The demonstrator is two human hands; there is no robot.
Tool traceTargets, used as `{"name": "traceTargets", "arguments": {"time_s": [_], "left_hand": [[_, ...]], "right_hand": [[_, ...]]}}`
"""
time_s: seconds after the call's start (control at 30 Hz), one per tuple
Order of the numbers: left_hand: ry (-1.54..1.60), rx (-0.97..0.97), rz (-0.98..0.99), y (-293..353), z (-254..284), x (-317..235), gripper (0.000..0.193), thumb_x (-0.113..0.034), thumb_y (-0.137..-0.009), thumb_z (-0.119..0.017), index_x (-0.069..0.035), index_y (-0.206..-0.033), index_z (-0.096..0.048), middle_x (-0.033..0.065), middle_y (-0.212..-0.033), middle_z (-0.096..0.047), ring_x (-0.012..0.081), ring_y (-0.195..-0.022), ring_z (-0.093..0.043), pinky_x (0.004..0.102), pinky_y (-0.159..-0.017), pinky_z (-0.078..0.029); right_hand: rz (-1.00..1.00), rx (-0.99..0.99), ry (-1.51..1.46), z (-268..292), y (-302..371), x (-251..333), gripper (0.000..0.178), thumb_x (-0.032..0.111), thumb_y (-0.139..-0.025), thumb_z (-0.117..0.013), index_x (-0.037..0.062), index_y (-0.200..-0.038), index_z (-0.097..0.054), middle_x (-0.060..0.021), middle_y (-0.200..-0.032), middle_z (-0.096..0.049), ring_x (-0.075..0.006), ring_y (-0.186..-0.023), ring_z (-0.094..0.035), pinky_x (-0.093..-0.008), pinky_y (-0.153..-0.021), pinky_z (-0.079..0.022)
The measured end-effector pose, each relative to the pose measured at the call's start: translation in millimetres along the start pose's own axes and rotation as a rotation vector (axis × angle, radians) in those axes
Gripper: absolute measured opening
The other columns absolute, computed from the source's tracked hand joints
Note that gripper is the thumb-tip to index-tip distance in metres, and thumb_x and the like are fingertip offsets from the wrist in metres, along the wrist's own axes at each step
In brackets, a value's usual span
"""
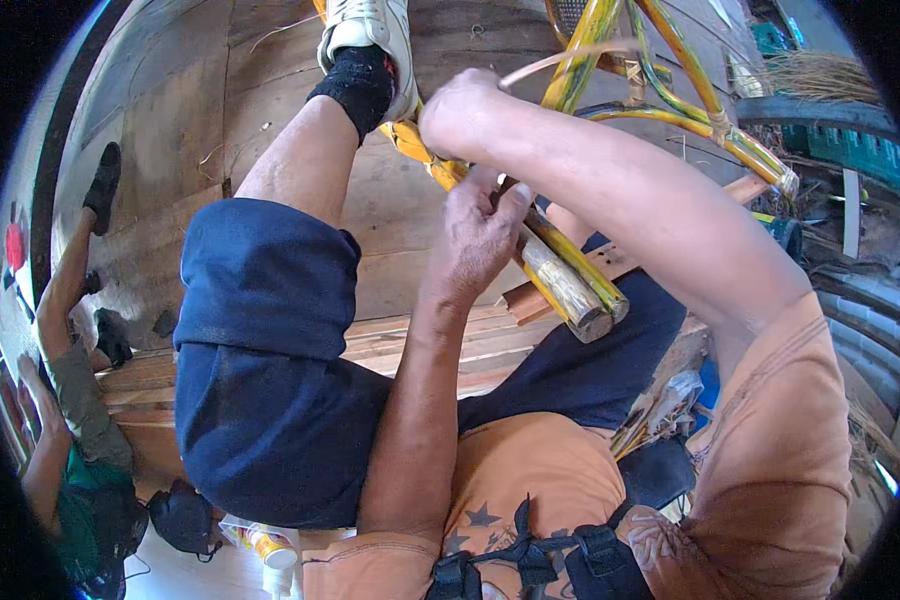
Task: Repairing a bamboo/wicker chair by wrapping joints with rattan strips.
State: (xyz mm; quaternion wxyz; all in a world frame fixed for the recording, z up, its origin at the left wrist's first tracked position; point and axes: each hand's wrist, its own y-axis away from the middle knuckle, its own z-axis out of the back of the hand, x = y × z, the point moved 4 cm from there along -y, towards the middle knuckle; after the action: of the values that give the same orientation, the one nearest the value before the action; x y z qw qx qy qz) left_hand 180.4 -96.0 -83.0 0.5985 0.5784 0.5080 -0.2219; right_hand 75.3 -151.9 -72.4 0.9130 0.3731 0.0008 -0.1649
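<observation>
A bundle of yellow-and-green rattan poles (608,285) runs diagonally under my hands, with a pale peeled pole (560,280) lying among them. My left hand (478,238) is closed around the bundle, thumb and fingertips on the poles. Farther along, my right hand (458,112) is a fist with a thin pale cane strip (570,56) sticking out to the right. Part of the right hand's fingers are hidden behind its wrist. Between the hands and my shoe, a yellow binding (410,143) wraps the poles.
My white shoe (398,75) rests against the far end of the bundle. A curved rattan frame (660,110) stands at the far right, above a reddish wooden board (610,262). Green crates (850,150) and dry fibres (820,75) lie beyond. Another person (90,430) sits at the left.
</observation>
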Motion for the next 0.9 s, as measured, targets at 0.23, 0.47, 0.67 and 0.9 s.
{"name": "traceTargets", "arguments": {"time_s": [0.23,0.47,0.67,0.9], "left_hand": [[0.186,-0.096,-0.095,-20.6,8.6,1.0,0.042,-0.032,-0.096,-0.04,0.001,-0.105,-0.064,0.0055,-0.087,-0.062,0.0127,-0.08,-0.053,0.0272,-0.075,-0.041],[0.073,-0.116,-0.05,-27.7,3.0,-3.1,0.042,-0.038,-0.095,-0.05,0.001,-0.106,-0.065,0.002,-0.088,-0.063,0.0102,-0.08,-0.055,0.0253,-0.071,-0.042],[0.322,-0.162,-0.055,-30.0,-9.9,1.5,0.025,-0.022,-0.092,-0.063,0.001,-0.1,-0.062,0.0021,-0.084,-0.062,0.0064,-0.071,-0.055,0.0224,-0.064,-0.046],[0.323,-0.192,-0.08,-32.4,-11.1,8.4,0.028,-0.02,-0.094,-0.059,0.004,-0.11,-0.059,0.0029,-0.09,-0.062,0.0079,-0.078,-0.057,0.0238,-0.071,-0.048]], "right_hand": [[0.439,-0.619,0.0,26.9,118.1,-60.0,0.019,0.017,-0.084,-0.054,0.0039,-0.095,-0.061,-0.0122,-0.079,-0.06,-0.0265,-0.081,-0.064,-0.0424,-0.07,-0.05],[0.074,-0.021,-0.659,-93.9,100.0,-93.8,0.022,0.013,-0.079,-0.053,-0.0007,-0.093,-0.063,-0.0218,-0.091,-0.064,-0.0381,-0.086,-0.061,-0.042,-0.079,-0.049],[0.043,0.04,-0.969,-115.0,91.7,-91.0,0.023,0.018,-0.083,-0.053,-0.0008,-0.083,-0.066,-0.0147,-0.067,-0.062,-0.0254,-0.063,-0.063,-0.0367,-0.063,-0.05],[0.076,-0.166,-0.859,-98.6,123.6,-93.2,0.032,0.029,-0.091,-0.05,-0.0001,-0.083,-0.061,-0.0154,-0.062,-0.056,-0.0296,-0.06,-0.06,-0.0425,-0.058,-0.045]]}}
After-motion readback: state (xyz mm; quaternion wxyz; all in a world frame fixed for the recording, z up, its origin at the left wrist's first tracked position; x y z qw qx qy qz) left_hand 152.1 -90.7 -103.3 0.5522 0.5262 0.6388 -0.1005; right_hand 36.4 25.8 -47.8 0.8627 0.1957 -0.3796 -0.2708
